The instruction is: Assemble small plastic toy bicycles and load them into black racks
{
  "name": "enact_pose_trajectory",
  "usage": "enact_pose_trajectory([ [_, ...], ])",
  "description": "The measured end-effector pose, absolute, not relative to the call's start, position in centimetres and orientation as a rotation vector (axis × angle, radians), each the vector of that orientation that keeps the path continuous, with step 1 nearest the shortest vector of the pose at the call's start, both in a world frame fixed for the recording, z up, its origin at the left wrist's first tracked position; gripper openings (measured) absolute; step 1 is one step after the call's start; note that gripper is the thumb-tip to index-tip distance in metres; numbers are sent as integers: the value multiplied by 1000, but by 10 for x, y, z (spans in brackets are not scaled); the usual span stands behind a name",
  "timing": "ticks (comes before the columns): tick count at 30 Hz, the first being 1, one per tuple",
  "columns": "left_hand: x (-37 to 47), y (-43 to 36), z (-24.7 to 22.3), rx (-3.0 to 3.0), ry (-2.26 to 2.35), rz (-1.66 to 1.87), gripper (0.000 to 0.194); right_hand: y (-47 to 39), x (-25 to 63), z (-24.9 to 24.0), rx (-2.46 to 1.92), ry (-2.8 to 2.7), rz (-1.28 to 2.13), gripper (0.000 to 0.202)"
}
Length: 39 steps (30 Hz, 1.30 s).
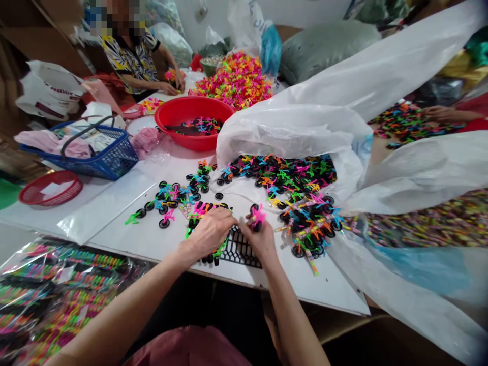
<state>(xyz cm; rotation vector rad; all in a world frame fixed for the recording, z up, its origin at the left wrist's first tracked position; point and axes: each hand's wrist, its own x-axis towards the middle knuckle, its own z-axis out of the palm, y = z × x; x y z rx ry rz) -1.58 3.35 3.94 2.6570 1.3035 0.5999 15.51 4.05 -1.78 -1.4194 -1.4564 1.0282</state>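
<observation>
1. Pink toy bicycle: in the right hand, near the black grid tray.
2. Right hand: fingers nearly closed, pinching it.
3. Left hand: loosely curled over the tray's filled side; cannot tell whether it grips anything.
4. Loose bicycles: heaped on the white table.

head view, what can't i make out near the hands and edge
Black grid tray, head view: left part hidden by the left hand and toy bicycles.
Pink toy bicycle, head view: partly covered by the right hand.
Left fingertips, head view: too blurred to show any grip.
Co-worker's hand and red sleeve, head view: rest cut off by right edge.
</observation>
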Motion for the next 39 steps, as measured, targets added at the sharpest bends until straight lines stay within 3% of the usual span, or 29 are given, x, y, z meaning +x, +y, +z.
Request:
enact_pose_trajectory([
  [3,-14,31,33,2620,1279,682,18,31,142,-28,-1425,-1531,1099,16],
  [11,-12,39,38,2565,1364,674,26,38,131,-34,-1455,-1989,678,18],
  [22,-19,35,40,2550,1221,688,22,40,123,-20,-1632,-2390,470,20],
  [28,-16,32,34,2543,1252,790,13,47,152,-3,-1480,-2417,630,17],
  [30,-15,30,30,2551,1236,800,16,63,182,14,-1593,-2402,593,19],
  [34,-13,29,30,2582,1232,783,18,107,240,43,-2010,-2246,180,17],
  [39,-17,25,36,2646,1171,732,20,121,239,45,-2099,-2272,51,17],
])
